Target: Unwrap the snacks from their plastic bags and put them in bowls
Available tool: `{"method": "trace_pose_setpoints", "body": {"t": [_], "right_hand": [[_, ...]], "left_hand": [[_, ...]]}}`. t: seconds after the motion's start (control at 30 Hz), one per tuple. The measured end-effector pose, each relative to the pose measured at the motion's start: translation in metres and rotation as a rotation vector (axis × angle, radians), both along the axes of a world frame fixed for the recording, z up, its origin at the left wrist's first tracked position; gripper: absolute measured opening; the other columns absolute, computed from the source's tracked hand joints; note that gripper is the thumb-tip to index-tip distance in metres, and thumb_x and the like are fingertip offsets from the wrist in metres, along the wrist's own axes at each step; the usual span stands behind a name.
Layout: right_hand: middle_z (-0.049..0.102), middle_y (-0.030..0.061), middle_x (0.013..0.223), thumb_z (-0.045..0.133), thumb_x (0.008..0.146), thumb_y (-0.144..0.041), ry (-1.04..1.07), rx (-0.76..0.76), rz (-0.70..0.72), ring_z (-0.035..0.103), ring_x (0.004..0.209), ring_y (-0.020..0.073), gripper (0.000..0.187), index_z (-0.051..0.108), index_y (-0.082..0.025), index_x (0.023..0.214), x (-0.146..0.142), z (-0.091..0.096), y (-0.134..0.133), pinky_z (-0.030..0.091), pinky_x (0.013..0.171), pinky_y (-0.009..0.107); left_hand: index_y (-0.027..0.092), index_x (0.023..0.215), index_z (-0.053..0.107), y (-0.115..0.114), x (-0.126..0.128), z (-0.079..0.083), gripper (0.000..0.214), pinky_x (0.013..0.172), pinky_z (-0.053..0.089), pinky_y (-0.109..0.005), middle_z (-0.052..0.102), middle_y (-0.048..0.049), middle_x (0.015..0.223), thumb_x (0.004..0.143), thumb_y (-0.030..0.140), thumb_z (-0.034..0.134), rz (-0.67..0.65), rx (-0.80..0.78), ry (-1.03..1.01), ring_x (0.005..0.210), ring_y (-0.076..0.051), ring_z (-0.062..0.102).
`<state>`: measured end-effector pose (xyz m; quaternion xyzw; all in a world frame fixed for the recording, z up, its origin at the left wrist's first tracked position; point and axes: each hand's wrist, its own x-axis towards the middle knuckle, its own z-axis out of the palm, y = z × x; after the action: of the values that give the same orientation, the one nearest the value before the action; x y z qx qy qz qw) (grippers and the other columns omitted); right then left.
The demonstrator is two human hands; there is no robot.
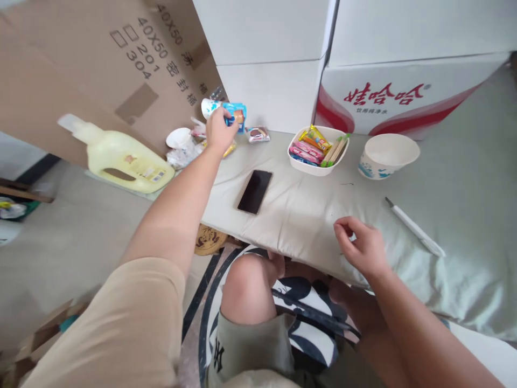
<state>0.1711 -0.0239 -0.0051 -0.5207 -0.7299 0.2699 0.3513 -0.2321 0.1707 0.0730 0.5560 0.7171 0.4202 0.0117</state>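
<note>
My left hand (218, 132) reaches to the back of the cloth-covered surface, its fingers closed on a blue snack packet (240, 115) with a picture on the front. Close to that hand are a white paper cup (208, 108) lying on its side and a small wrapped snack (257, 134). My right hand (361, 247) hovers over the front edge of the cloth, fingers curled in and nothing visible in them. In the middle at the back, a white bowl (315, 170) holds several wrapped snacks and sticks. A dark phone (255, 191) lies flat between the hands.
A pale yellow jug (125, 161) lies on its side at the left, near crumpled clear plastic (181, 157). Toward the right are a large paper bowl (374, 161) and a white-handled knife (416, 226). Cardboard (81, 70) and a printed white box (404, 102) stand behind.
</note>
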Motion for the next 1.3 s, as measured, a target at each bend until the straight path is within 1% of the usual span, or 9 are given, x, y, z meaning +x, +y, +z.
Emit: {"method": "trace_pose_setpoints", "body": {"t": [0.2, 0.37, 0.47, 0.6, 0.73, 0.87, 0.97, 1.1, 1.3], "right_hand": [[0.056, -0.0007, 0.055, 0.051, 0.082, -0.036, 0.086, -0.007, -0.104, 0.05, 0.05, 0.0136, 0.02, 0.061, -0.023, 0.072, 0.025, 0.007, -0.011, 0.038, 0.054, 0.028], [0.054, -0.0017, 0.057, 0.051, 0.081, -0.033, 0.21, -0.026, -0.339, 0.049, 0.055, 0.014, 0.017, 0.058, -0.022, 0.071, 0.06, 0.004, -0.004, 0.037, 0.058, 0.029], [0.054, -0.0017, 0.059, 0.05, 0.084, -0.034, 0.271, -0.022, -0.38, 0.048, 0.055, 0.014, 0.018, 0.057, -0.022, 0.073, 0.074, 0.003, -0.005, 0.038, 0.058, 0.029], [0.057, 0.0001, 0.063, 0.051, 0.086, -0.032, 0.204, 0.017, -0.377, 0.05, 0.058, 0.0147, 0.016, 0.058, -0.023, 0.075, 0.085, 0.005, -0.007, 0.041, 0.06, 0.03], [0.066, 0.0063, 0.082, 0.053, 0.084, -0.029, -0.06, 0.109, -0.467, 0.058, 0.077, 0.0217, 0.012, 0.063, -0.022, 0.086, 0.104, -0.008, 0.012, 0.045, 0.077, 0.037], [0.066, 0.0162, 0.11, 0.06, 0.079, -0.033, -0.406, -0.009, -0.527, 0.057, 0.1, 0.0329, 0.032, 0.067, -0.018, 0.107, 0.123, -0.033, 0.029, 0.045, 0.086, 0.047], [0.065, 0.0178, 0.112, 0.058, 0.082, -0.033, -0.487, -0.067, -0.492, 0.056, 0.104, 0.035, 0.028, 0.069, -0.018, 0.103, 0.13, -0.036, 0.03, 0.044, 0.086, 0.047], [0.068, 0.0104, 0.091, 0.048, 0.091, -0.035, -0.272, -0.117, -0.38, 0.06, 0.081, 0.0258, 0.029, 0.066, -0.021, 0.109, 0.123, -0.019, 0.026, 0.045, 0.072, 0.037], [0.065, 0.0027, 0.078, 0.047, 0.093, -0.046, -0.048, -0.181, -0.138, 0.053, 0.059, 0.0157, 0.034, 0.061, -0.021, 0.111, 0.1, -0.009, 0.023, 0.042, 0.059, 0.028]], "left_hand": [[0.024, 0.103, 0.06, -0.059, 0.105, 0.005, 0.037, 0.09, 0.049, -0.037, 0.066, -0.0025, 0.096, 0.07, 0.013, 0.073, -0.371, 0.032, -0.098, 0.093, -0.02, 0.063], [0.024, 0.086, 0.067, -0.113, 0.236, -0.055, 0.029, 0.102, 0.046, -0.041, 0.07, -0.0053, 0.104, 0.067, 0.003, 0.059, -0.906, -0.114, 0.015, 0.109, -0.025, 0.063], [0.024, 0.074, 0.065, -0.127, 0.276, -0.089, 0.027, 0.106, 0.044, -0.045, 0.068, -0.0056, 0.111, 0.065, 0.0, 0.057, -0.967, -0.138, -0.022, 0.118, -0.029, 0.059], [0.025, 0.085, 0.067, -0.125, 0.274, -0.112, 0.03, 0.109, 0.043, -0.048, 0.06, -0.0079, 0.123, 0.071, 0.0, 0.058, -0.657, -0.045, -0.181, 0.125, -0.031, 0.054], [0.025, 0.104, 0.066, -0.125, 0.264, -0.105, 0.022, 0.1, 0.048, -0.045, 0.061, -0.0104, 0.112, 0.088, 0.015, 0.056, -0.438, -0.12, -0.136, 0.113, -0.028, 0.059], [0.024, 0.121, 0.067, -0.129, 0.278, -0.099, 0.042, 0.108, 0.043, -0.052, 0.064, -0.0124, 0.111, 0.082, 0.038, 0.073, -0.479, -0.433, 0.118, 0.119, -0.034, 0.056], [0.028, 0.132, 0.063, -0.128, 0.286, -0.1, 0.054, 0.113, 0.04, -0.051, 0.062, -0.011, 0.122, 0.08, 0.032, 0.076, -0.617, -0.44, 0.148, 0.125, -0.032, 0.054], [0.029, 0.147, 0.048, -0.12, 0.284, -0.109, 0.075, 0.113, 0.043, -0.041, 0.051, -0.0105, 0.146, 0.077, 0.019, 0.073, -0.816, -0.3, -0.072, 0.132, -0.026, 0.053], [0.031, 0.153, 0.034, -0.108, 0.283, -0.132, 0.097, 0.102, 0.054, -0.043, 0.052, -0.0148, 0.147, 0.068, 0.019, 0.08, -0.742, -0.311, -0.519, 0.119, -0.026, 0.066]]}}
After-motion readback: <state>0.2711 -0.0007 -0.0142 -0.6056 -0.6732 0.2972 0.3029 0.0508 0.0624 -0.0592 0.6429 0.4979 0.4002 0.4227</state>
